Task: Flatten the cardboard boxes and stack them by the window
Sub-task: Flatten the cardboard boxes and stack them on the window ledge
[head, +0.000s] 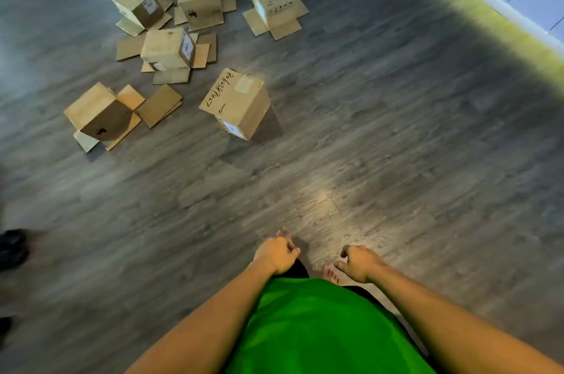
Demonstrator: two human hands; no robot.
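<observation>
Head view: person in green shirt point(320, 331) stands on grey wood floor point(396, 160). Left hand point(276, 254) and right hand point(360, 262) both loosely curled, holding nothing, low in front of the body. Cardboard boxes point(171, 47) lie scattered ahead-left, none flattened, most upside down with flaps splayed on the floor. Nearest box point(236, 103), handwriting on top, sits apart from the cluster. Likely step: walk over and take that one first. Best flipped open-side up, taped seam split, then collapsed along its creases. Window not clearly in view.
</observation>
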